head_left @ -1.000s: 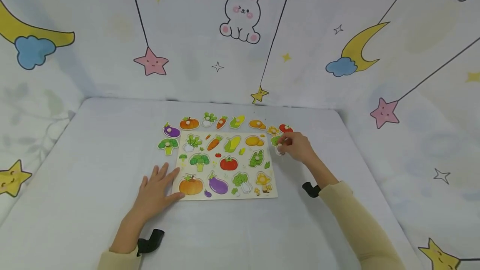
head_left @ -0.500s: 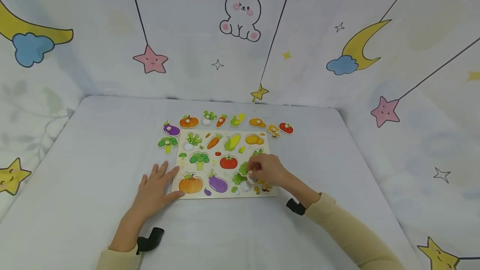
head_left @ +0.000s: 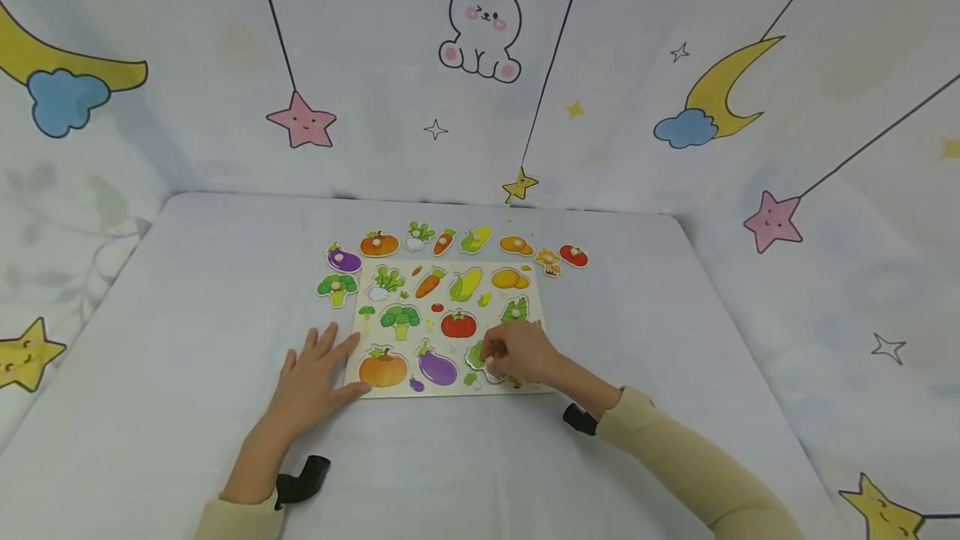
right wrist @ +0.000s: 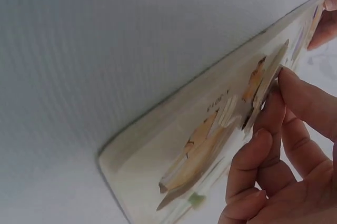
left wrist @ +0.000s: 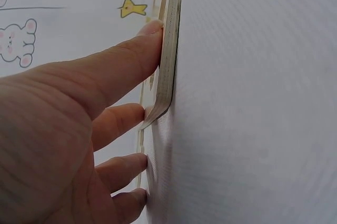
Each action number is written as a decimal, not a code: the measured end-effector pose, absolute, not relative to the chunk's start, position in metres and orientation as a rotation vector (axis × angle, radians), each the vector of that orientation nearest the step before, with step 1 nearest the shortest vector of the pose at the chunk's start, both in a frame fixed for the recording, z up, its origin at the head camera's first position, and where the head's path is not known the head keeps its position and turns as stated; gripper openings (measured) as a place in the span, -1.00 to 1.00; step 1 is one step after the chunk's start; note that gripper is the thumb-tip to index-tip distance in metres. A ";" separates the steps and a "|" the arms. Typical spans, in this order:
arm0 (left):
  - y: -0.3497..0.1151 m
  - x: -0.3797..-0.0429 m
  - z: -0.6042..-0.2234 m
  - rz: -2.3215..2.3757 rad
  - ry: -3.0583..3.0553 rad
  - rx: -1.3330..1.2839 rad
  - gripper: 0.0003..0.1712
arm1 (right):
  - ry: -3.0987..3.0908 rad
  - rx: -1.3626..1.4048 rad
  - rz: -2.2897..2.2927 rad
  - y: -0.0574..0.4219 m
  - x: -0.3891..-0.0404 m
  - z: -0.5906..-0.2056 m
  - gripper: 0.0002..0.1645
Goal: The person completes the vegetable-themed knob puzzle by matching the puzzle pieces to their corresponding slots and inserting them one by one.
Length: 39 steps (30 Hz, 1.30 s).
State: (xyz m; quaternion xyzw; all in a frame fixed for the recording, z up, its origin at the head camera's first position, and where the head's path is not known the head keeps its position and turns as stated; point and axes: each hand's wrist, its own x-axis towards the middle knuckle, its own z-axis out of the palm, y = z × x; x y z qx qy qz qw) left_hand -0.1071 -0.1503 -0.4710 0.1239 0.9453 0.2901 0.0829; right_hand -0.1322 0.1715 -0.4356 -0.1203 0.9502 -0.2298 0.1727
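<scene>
A pale wooden puzzle board with vegetable pictures lies on the table. My right hand is over its lower right part. Thumb and fingertips pinch a leafy green bok choy puzzle piece, which overlaps the bok choy picture. In the right wrist view the piece stands tilted close over the board, partly hidden by the fingers. My left hand rests at the board's left edge with fingers spread. In the left wrist view, its thumb touches the board's edge.
Beyond the board lies a row of knobbed pieces, among them a pumpkin, a carrot, a corn and a tomato. An eggplant and a broccoli lie at the left. A green pod piece sits on the board.
My right hand has lifted the bok choy piece from beside the board's upper right corner and carried it down and left over the bok choy picture. The left hand has stayed put.
</scene>
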 end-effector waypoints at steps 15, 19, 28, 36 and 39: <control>-0.152 -0.107 -0.469 0.866 2.817 0.361 -0.11 | 2.666 -0.394 -0.605 0.167 -0.134 -0.433 -0.83; -0.152 -0.108 -0.470 0.878 2.811 0.358 -0.10 | 2.616 -0.406 -0.641 0.171 -0.136 -0.429 -0.86; -0.151 -0.108 -0.470 0.877 2.817 0.363 -0.10 | 2.792 -0.193 -0.830 0.225 -0.190 -0.408 -0.74; -0.152 -0.107 -0.473 0.876 2.819 0.373 -0.11 | 2.975 0.300 -0.696 0.302 -0.248 -0.413 -0.60; -0.151 -0.106 -0.474 0.871 2.825 0.369 -0.11 | 2.909 0.406 -0.664 0.314 -0.255 -0.419 -0.59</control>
